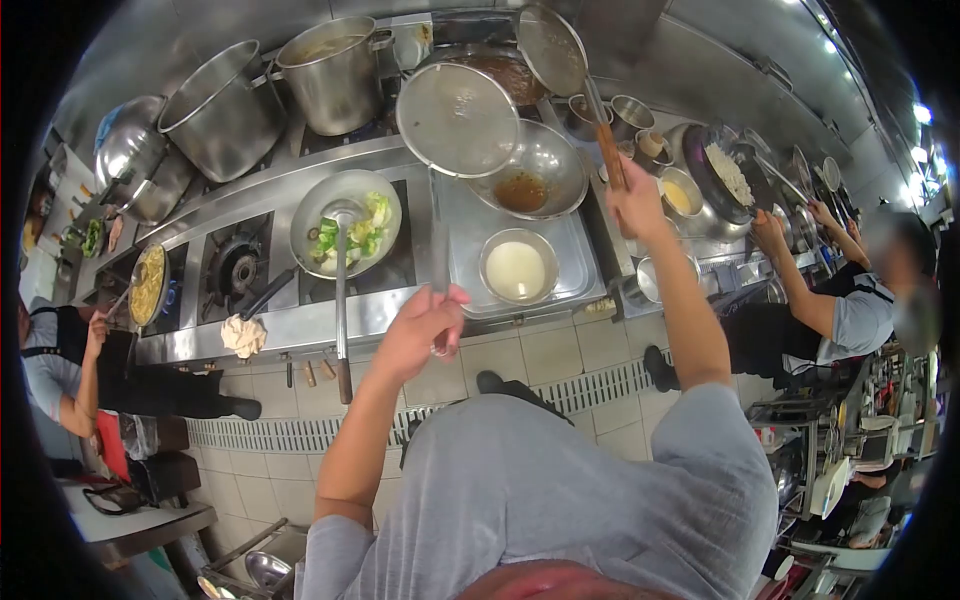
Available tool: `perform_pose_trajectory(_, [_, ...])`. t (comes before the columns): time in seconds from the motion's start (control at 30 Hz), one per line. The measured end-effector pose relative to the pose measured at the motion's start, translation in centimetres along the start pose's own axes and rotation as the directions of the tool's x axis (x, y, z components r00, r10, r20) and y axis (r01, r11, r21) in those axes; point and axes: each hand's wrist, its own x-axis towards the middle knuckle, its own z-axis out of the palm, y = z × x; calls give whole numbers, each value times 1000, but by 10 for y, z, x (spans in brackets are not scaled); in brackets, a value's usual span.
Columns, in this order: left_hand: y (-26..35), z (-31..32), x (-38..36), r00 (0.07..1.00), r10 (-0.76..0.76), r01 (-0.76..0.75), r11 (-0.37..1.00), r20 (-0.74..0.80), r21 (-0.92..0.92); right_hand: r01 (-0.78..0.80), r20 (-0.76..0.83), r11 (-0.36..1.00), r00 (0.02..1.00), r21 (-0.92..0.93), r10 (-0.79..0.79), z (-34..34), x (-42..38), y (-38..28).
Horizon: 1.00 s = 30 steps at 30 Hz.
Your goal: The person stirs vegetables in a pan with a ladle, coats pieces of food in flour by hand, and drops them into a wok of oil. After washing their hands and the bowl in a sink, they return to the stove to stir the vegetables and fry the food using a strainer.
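Note:
My left hand is closed round the thin metal handle of a wide round mesh strainer. The strainer hangs over the rim of a steel bowl with brown bits in it. My right hand grips the wooden handle of a round skimmer, raised above a wok of brown liquid. Below the steel bowl, a smaller bowl of creamy white liquid stands on a metal tray. To the left, a pan holds green vegetables, with a ladle resting in it.
Two tall stockpots stand at the back left. A bare burner and a cloth-wrapped handle lie left of the pan. One co-worker is at far left, another at right near a wok of white food.

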Motion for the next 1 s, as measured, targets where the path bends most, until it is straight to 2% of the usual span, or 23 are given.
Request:
perform_pose_trajectory(0.03, [4, -7, -11, 1000, 9, -10, 1000, -5, -17, 11, -6, 1000, 1000, -22, -11, 2, -25, 0])
perform_pose_trajectory(0.1, [10, -18, -33, 999, 27, -28, 998, -17, -53, 19, -76, 977, 996, -212, -36, 6, -69, 20])
perform_pose_trajectory(0.23, [13, -33, -62, 999, 33, -33, 987, -1, -155, 82, -41, 874, 992, -478, -116, 28, -138, 38])
perform_pose_trajectory(0.3, [8, -38, -70, 1000, 27, -29, 985, -12, -171, 80, 0, 845, 995, -529, -95, 40, -154, 57])
perform_pose_trajectory(0.43, [0, -42, -81, 997, 3, -17, 983, -74, -184, 26, 30, 702, 1000, -711, -6, 55, -161, 83])
perform_pose_trajectory(0.53, [-1, -47, -91, 998, -14, 0, 975, -61, -222, 64, 1, 764, 997, -642, -82, 59, -162, 89])
perform_pose_trajectory(0.63, [-4, -51, -97, 999, -11, 3, 973, -33, -232, 50, -45, 741, 993, -669, -108, 65, -165, 81])
perform_pose_trajectory(0.73, [-2, -50, -100, 997, -43, 31, 980, -57, -196, -46, -36, 734, 999, -678, 29, 65, -158, 93])
perform_pose_trajectory(0.83, [-5, -53, -99, 1000, -2, 0, 966, -7, -257, 57, -26, 799, 996, -599, -91, 59, -154, 95])
perform_pose_trajectory(0.93, [-4, -51, -96, 1000, 2, -5, 970, -13, -242, -19, -81, 939, 997, -343, -10, 59, -156, 82])
perform_pose_trajectory(1.0, [0, -45, -92, 1000, -10, 6, 974, -17, -225, -214, -11, 977, 977, 11, 214, 53, -156, 61])
